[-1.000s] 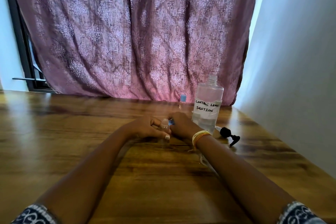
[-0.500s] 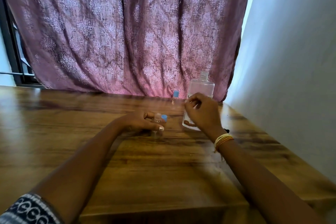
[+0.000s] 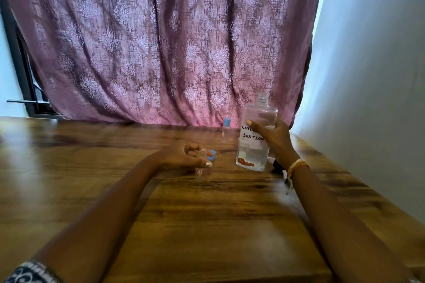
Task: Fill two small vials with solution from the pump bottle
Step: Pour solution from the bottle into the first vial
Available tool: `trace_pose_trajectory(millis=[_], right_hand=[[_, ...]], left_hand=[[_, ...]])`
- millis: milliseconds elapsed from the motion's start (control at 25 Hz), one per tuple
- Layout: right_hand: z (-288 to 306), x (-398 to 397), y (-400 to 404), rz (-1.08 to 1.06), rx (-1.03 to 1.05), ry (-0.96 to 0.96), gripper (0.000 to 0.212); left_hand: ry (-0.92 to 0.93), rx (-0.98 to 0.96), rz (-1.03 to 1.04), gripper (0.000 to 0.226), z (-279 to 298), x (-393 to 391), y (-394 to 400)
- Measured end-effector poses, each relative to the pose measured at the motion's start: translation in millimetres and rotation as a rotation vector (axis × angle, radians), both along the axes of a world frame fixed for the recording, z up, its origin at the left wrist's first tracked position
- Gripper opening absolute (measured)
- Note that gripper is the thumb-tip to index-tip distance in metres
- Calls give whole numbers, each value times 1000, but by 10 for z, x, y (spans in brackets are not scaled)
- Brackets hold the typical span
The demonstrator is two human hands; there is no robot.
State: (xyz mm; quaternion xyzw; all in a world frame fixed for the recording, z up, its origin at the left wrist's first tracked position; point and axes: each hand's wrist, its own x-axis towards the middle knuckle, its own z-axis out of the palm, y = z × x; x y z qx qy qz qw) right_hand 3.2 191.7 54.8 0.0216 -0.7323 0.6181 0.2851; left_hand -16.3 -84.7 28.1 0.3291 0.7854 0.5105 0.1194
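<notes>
My right hand [image 3: 274, 138] grips a clear bottle [image 3: 254, 151] with a white handwritten "solution" label; its neck is open with no pump on it, and it is lifted and tilted slightly off the wooden table [image 3: 207, 225]. My left hand [image 3: 184, 156] holds a small clear vial [image 3: 202, 169] upright on the table, its top uncapped. A blue cap [image 3: 212, 155] lies just behind the vial by my fingertips. A second vial [image 3: 226, 127] with a blue cap stands further back near the curtain. The black pump head [image 3: 277, 165] lies on the table behind my right wrist, mostly hidden.
A purple patterned curtain [image 3: 161, 41] hangs along the table's far edge. A white wall [image 3: 372, 99] runs close along the table's right side. The near table edge shows at the bottom right.
My right hand has left the vial, closed around the bottle and raised it off the table. The blue cap now lies beside the vial. My left hand stays on the vial.
</notes>
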Motion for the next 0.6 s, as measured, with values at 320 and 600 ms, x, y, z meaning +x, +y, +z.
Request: trace_pose_trajectory(millis=[320,600], right_hand=[[-4,154,-265,3,604,356,69],[-103,72,-355,-62,1099,376,71]], left_hand=[[15,56,80,52,-15,-32,-68],[74,105,142,19,14,36,-32]])
